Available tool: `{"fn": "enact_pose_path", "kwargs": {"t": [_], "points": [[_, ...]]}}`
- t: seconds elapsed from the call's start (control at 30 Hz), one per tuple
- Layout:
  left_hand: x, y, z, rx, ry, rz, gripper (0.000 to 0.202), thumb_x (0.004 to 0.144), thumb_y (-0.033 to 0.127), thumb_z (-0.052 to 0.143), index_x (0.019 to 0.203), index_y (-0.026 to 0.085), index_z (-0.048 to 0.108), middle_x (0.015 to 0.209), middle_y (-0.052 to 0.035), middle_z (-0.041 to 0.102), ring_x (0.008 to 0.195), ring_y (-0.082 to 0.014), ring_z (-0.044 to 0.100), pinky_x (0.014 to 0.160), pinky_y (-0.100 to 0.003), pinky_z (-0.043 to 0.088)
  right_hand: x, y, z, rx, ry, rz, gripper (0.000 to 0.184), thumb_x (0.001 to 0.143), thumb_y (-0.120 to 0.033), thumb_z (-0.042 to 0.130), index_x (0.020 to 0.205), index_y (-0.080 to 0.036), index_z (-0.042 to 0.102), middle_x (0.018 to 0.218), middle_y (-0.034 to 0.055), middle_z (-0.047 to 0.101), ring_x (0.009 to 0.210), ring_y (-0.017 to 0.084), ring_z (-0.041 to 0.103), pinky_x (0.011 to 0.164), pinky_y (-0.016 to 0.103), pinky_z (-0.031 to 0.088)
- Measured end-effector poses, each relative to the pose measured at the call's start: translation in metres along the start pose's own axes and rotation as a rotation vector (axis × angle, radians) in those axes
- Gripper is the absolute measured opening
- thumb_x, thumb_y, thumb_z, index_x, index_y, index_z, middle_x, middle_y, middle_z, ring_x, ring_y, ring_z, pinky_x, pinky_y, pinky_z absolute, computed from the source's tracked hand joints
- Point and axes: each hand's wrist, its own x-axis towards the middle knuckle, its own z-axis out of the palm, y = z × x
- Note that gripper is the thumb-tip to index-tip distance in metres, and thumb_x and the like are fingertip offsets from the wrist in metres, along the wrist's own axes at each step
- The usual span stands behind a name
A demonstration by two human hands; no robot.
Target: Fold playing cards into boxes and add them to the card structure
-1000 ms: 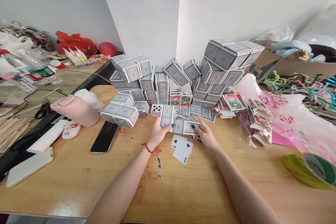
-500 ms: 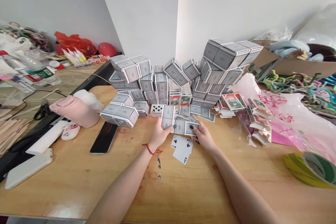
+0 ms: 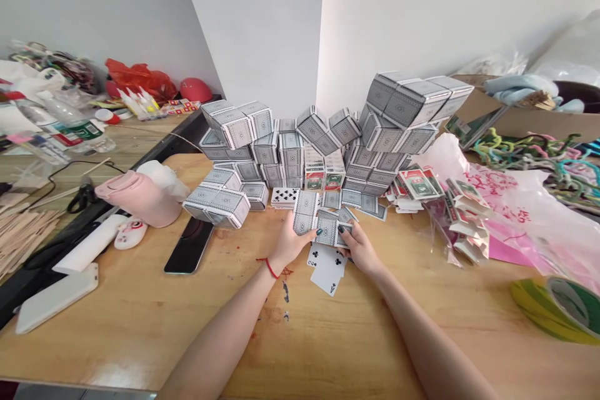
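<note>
My left hand [image 3: 291,245], with a red string on its wrist, is closed on a patterned grey-backed playing card [image 3: 305,207], thumb on its front. Close on the right, my right hand [image 3: 364,251] pinches another grey-backed card [image 3: 344,239] between thumb and fingers. A further card back [image 3: 327,225] spans the space between the hands; whether these are joined I cannot tell. Just below lie face-up cards, among them an ace of clubs [image 3: 327,280]. Behind the hands stands a structure of card-covered blocks [image 3: 291,149], and a face-up card pile [image 3: 285,196] lies at its foot.
To the left are a black phone [image 3: 188,246], a pink bottle [image 3: 138,198] and a white power bank [image 3: 59,300]. Card boxes [image 3: 466,219], a pink-printed plastic bag [image 3: 506,187] and a green-yellow tape roll [image 3: 557,309] are on the right.
My right hand has drawn slightly nearer my left, and less of its card shows. The whole view has shifted a little; the block structure stands as before.
</note>
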Motion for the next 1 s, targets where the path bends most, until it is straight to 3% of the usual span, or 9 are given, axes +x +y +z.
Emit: {"fn": "enact_pose_path", "kwargs": {"t": [0.3, 0.77, 1.0], "points": [[-0.0015, 0.0040, -0.0006, 0.008, -0.015, -0.020, 0.046, 0.068, 0.029, 0.064, 0.109, 0.018, 0.045, 0.110, -0.0078, 0.056, 0.101, -0.0212, 0.054, 0.087, -0.037, 0.043, -0.0038, 0.0009, 0.0011, -0.058, -0.003, -0.039, 0.027, 0.083, -0.049, 0.039, 0.078, -0.024, 0.030, 0.047, -0.0080, 0.041, 0.037, 0.009, 0.034, 0.038, 0.021, 0.026], [-0.0019, 0.0040, 0.0003, 0.024, -0.002, -0.039, 0.047, 0.067, 0.030, 0.065, 0.108, 0.019, 0.046, 0.108, -0.0073, 0.057, 0.100, -0.0213, 0.054, 0.086, -0.037, 0.043, -0.0013, 0.0021, 0.0057, -0.021, 0.003, 0.009, 0.032, 0.081, -0.053, 0.041, 0.078, -0.024, 0.028, 0.056, -0.0092, 0.035, 0.038, 0.006, 0.032, 0.037, 0.020, 0.029], [-0.0024, 0.0065, 0.0004, 0.001, -0.010, -0.035, 0.046, 0.067, 0.028, 0.065, 0.107, 0.018, 0.046, 0.106, -0.0076, 0.057, 0.098, -0.0212, 0.055, 0.084, -0.037, 0.044, -0.0037, -0.0056, 0.0084, -0.042, 0.033, 0.067, 0.034, 0.078, -0.054, 0.044, 0.080, -0.024, 0.031, 0.063, -0.0066, 0.036, 0.049, 0.008, 0.036, 0.041, 0.017, 0.034]]}}
